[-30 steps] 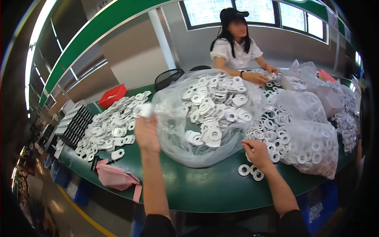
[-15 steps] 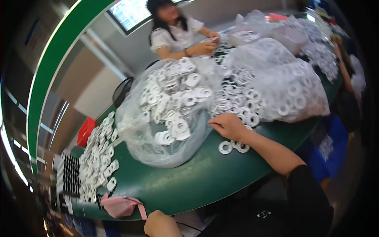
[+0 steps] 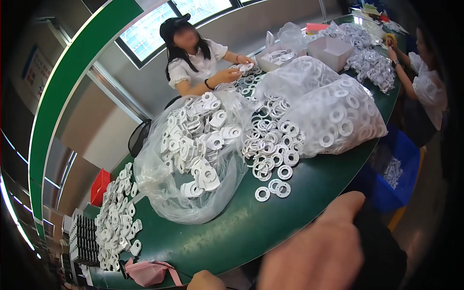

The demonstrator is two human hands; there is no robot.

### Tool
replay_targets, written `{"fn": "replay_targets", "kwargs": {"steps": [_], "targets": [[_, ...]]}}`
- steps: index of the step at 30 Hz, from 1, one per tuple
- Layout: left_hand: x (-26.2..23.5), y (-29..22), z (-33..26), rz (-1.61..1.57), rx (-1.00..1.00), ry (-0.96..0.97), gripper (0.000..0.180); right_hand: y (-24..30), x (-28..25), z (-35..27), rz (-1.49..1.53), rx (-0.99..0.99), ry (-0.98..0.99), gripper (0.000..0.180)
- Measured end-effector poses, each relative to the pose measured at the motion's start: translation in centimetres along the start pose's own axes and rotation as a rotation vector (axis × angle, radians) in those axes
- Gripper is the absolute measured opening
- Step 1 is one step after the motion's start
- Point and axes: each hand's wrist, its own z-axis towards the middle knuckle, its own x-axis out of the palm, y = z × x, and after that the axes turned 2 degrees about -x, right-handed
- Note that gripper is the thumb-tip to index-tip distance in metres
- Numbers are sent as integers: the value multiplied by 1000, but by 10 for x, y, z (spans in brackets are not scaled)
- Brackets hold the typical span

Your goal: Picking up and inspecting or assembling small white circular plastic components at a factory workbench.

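Observation:
My right hand [image 3: 314, 246] is raised close in front of me, over the table's near edge, smeared by motion. Its fingers are hard to make out, and nothing shows in it. Only a knuckled part of my left hand [image 3: 207, 280] comes in at the lower edge, near a pink pouch [image 3: 146, 273] with a strap; its fingers are out of sight. White flat rings [image 3: 285, 172] lie in a heap past my right hand, with several loose ones at its near end. To the left, an open clear plastic bag [image 3: 203, 212] holds white plates with round holes [image 3: 189, 133].
A bulging clear bag of rings [image 3: 338, 116] sits on the green table [image 3: 203, 241]. More white plates [image 3: 116, 222], stacked black-and-white parts [image 3: 83, 241] and a red bin [image 3: 100, 187] are at left. Two co-workers sit beyond. A blue crate [image 3: 394, 169] stands below, right.
My right hand has left the ring heap and come back toward me, up close. My left hand has sunk lower in view. The view has shifted, and the co-worker's arms show more fully.

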Motion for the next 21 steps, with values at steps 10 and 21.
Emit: {"fn": "replay_targets", "kwargs": {"steps": [10, 21], "targets": [[-12, 23, -32, 107, 102, 106, 26, 68, 8, -3, 869, 352, 319, 21], [-27, 15, -71, 259, 85, 170, 22, 110, 27, -1, 531, 344, 1186, 28]]}}
